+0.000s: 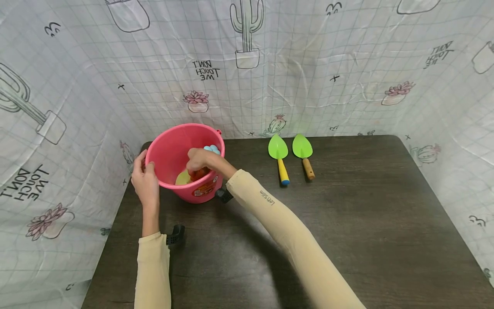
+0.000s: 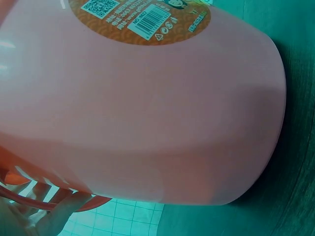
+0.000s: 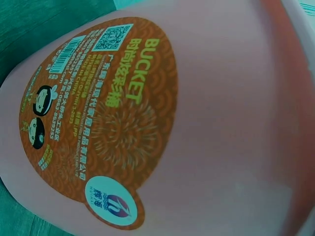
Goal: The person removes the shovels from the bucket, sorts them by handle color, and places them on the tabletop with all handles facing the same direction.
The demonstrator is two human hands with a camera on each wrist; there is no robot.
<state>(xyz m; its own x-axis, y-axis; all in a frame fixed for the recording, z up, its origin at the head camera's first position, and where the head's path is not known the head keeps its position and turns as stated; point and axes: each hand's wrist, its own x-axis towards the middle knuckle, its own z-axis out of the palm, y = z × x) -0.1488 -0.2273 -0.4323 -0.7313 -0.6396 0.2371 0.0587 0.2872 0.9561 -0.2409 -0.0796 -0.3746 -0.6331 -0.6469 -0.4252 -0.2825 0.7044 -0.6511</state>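
Observation:
A pink plastic bucket (image 1: 166, 150) stands at the table's back left, tilted a little toward me. My left hand (image 1: 148, 180) grips its left rim, thumb over the inner side and fingers outside; the left wrist view shows those fingers (image 2: 74, 201) at the rim. Inside the bucket is my right hand (image 1: 198, 159), reaching over the right rim with curled fingers. Just below it lies a glossy orange-red thing (image 1: 198, 174); the fingertips are hidden, so a hold on it cannot be made out. A pale yellow thing (image 1: 182, 178) and a light blue lobed thing (image 1: 212, 149) are also inside.
Two green-bladed hand trowels lie right of the bucket, one with a yellow handle (image 1: 283, 169), one with a wooden handle (image 1: 308, 168). The dark wooden table (image 1: 366, 214) meets a printed white curtain (image 1: 308, 64) at the back and sides.

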